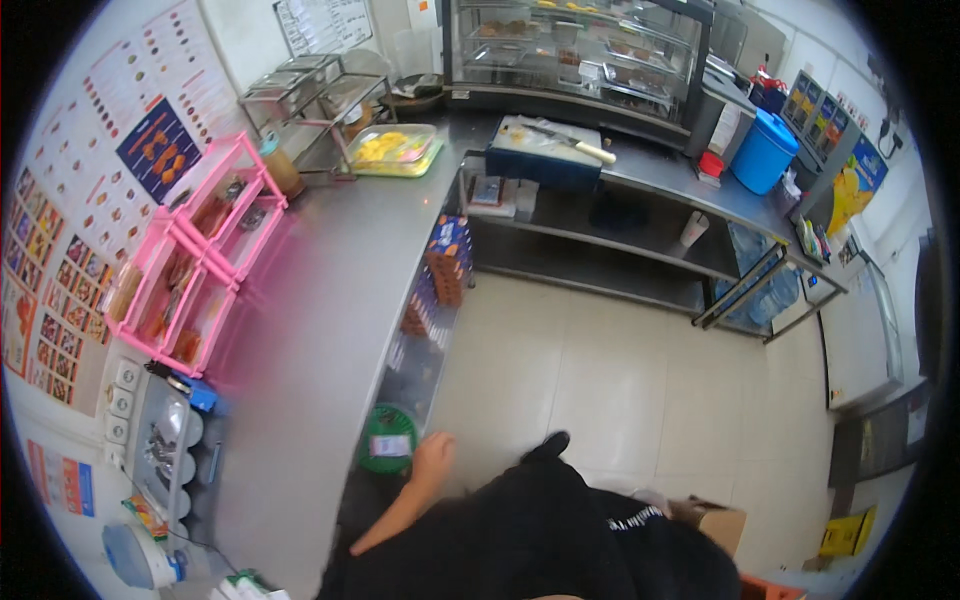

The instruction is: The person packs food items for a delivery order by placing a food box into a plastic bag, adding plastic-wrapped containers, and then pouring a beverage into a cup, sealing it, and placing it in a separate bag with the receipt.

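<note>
My left hand (pixel 433 460) hangs low beside my black clothing, with its fingers curled in and nothing visible in them. It is nearest to a round green plastic basket (pixel 372 464) on the shelf under the left counter. A pack with a pale label (pixel 390 446) lies in that basket. From this view I cannot tell whether the hand touches the basket's side. My right hand is out of sight. One dark shoe (pixel 548 446) shows ahead of my body on the tiled floor.
Along the left runs a steel counter (pixel 310 300) with pink racks (pixel 232 275). A knife (pixel 594 152) rests on a cutting board (pixel 550 133) before a glass display case (pixel 575 105). A blue bucket (pixel 763 155) stands at the far right. Stacked cartons (pixel 447 250) sit under the counter.
</note>
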`<state>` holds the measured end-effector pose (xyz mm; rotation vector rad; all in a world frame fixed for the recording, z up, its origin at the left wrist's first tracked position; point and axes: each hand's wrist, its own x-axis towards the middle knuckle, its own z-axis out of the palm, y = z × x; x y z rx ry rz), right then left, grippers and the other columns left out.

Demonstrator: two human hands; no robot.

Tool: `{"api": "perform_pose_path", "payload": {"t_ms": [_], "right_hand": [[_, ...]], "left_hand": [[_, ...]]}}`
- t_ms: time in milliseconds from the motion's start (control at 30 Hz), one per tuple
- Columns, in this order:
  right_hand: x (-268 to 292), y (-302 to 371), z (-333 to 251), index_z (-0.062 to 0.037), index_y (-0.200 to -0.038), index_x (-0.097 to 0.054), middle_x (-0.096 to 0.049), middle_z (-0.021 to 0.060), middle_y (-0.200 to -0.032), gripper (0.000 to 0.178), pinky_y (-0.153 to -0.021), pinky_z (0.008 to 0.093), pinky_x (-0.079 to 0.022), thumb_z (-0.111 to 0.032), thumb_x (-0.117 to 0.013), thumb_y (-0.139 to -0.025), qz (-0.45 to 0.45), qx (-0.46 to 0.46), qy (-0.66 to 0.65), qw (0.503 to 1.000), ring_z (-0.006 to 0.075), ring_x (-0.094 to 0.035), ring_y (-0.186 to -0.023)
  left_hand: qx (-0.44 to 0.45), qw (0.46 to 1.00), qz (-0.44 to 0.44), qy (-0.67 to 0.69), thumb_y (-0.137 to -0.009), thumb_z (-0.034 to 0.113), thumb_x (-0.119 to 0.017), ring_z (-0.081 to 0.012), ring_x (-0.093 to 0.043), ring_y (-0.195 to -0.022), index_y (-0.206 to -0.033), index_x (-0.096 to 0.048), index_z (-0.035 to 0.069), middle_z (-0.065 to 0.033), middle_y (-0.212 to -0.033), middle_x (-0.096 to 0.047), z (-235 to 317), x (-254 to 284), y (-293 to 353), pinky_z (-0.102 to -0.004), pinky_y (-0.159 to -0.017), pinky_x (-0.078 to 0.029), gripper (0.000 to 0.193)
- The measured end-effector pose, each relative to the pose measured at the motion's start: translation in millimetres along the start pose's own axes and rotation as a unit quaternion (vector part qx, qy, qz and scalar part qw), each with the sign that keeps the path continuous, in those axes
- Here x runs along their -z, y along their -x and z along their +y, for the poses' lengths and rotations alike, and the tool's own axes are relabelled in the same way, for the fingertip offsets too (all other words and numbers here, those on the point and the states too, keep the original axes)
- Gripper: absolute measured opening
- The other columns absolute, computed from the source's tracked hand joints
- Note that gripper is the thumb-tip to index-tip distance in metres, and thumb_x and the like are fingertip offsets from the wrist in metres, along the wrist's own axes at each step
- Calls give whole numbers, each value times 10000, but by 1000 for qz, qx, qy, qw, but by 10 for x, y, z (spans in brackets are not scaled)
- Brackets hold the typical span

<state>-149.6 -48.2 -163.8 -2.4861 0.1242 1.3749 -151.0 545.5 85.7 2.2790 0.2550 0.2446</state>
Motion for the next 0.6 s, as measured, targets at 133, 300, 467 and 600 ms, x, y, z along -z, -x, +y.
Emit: {"api": "perform_pose_path", "payload": {"t_ms": [133,300,467,600], "right_hand": [[445,17,265,-32,-875,-594,-590,162,-913,260,-780,390,-428,-223,-610,-698,42,-134,-232,963,290,-556,-891],[932,6,628,-22,-992,-555,-563,167,-1009,352,-849,372,-395,-242,-608,-722,125,-131,-379,908,269,-527,-972],[1319,167,1370,-11,-1109,-517,-537,173,-1106,450,-917,354,-362,-262,-606,-746,206,-123,-444,863,248,-498,-1054],[1879,177,2092,-46,-1226,-420,-360,181,-1311,614,-1023,299,-211,-296,-652,-716,163,-218,-525,806,217,-321,-1229]], "left_hand": [[-105,944,-276,-150,-751,170,-523,-319,-571,-777,-816,-608,76,-139,-828,-596,-412,-1514,-889,-421,-669,-449,142],[-19,893,-389,-223,-689,137,-534,-319,-579,-753,-766,-620,94,-149,-783,-613,-92,-2716,-2078,-415,-647,-447,123],[-31,799,-494,-340,-751,126,-480,-323,-558,-920,-941,-616,80,-173,-985,-589,723,-3861,-3168,-418,-770,-442,238],[-172,836,-292,-433,-741,91,-488,-348,-98,-1304,-1365,-220,179,-143,-1411,-175,1157,-5101,-3901,-396,-1071,-54,685]]}}
